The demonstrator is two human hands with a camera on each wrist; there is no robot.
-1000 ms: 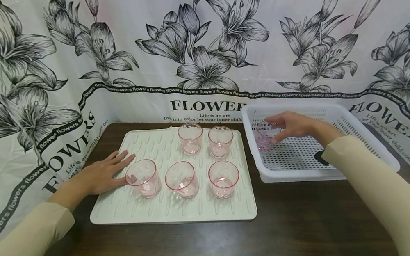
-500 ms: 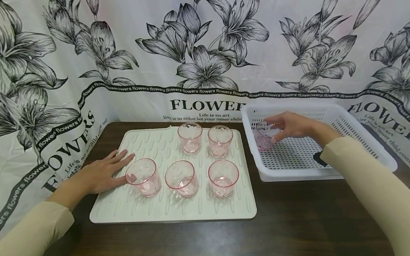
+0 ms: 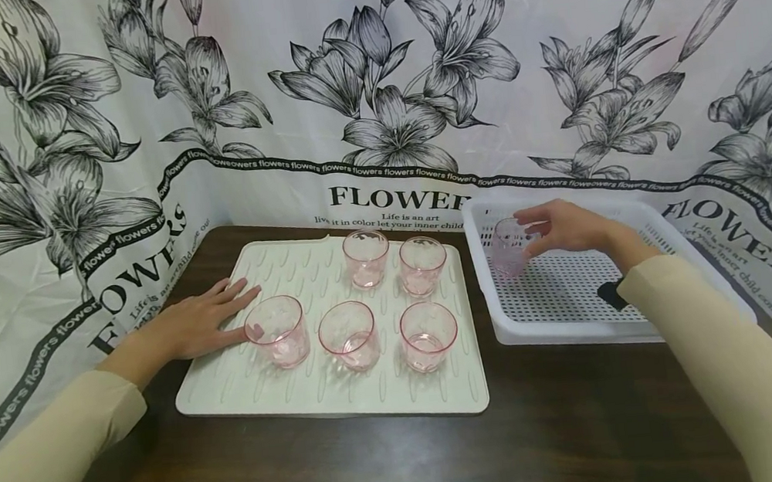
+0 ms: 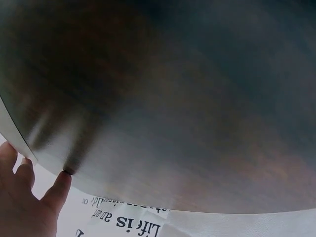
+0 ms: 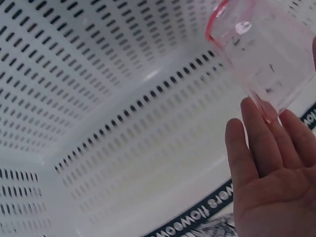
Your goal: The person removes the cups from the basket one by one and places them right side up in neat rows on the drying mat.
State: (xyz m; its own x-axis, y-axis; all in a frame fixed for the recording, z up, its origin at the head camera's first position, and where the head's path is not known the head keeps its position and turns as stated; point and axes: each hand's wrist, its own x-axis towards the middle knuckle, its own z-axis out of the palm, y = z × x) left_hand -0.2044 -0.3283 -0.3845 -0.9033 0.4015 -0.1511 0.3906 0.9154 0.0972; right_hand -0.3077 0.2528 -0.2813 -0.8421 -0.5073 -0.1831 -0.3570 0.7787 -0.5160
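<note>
My right hand [image 3: 569, 229] holds a clear pink-tinted drinking glass [image 3: 507, 249] inside the white basket, near its left wall. In the right wrist view, the fingertips touch the side of the glass [image 5: 269, 57] and a bit of thumb shows at the right edge. My left hand [image 3: 195, 324] lies with fingers spread on the left edge of a cream ridged drying mat [image 3: 233, 388]. Several pink-rimmed glasses stand on this mat; the nearest glass [image 3: 279, 333] is right by the left thumb. The left wrist view shows part of the left hand [image 4: 29, 197].
On the dark wooden table [image 3: 311, 473], the perforated white basket [image 3: 576, 329] stands right of the mat. A white flower-printed curtain [image 3: 248, 184] hangs close behind both. Among the mat's glasses are a back glass [image 3: 367, 258] and a front right glass [image 3: 429, 338].
My right hand has raised the glass slightly inside the basket. The left hand keeps its place on the mat. The head view has shifted a little.
</note>
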